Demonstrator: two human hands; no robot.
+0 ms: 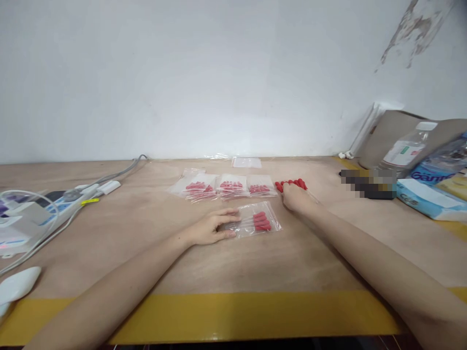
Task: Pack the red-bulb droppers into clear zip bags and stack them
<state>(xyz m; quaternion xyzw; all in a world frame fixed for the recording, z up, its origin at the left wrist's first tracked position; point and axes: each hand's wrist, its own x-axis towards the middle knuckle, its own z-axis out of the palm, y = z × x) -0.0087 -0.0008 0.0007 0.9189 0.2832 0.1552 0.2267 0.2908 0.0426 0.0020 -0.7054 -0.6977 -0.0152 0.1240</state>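
My left hand (213, 227) lies on the table with thumb and fingers apart, its fingertips resting on the left end of a clear plastic bag (247, 232). Inside that bag are several thin white sticks with red swab-like tips (261, 221), pointing right. Farther right, my right hand (296, 198) is closed at a loose pile of red-tipped sticks (299, 183); what its fingers pinch is hidden. Beyond my hands lies a row of filled bags: an overlapping left stack (199, 186), a middle stack (232, 186) and a right one (260, 186).
Flat white bags (246, 162) lie against the wall. On the left are a power strip (69, 206) with cables and a white object (20, 285). At right stand a plastic bottle (404, 150), a tissue pack (426, 199) and a dark blurred-out object (379, 187). Yellow tape (226, 316) lines the front edge.
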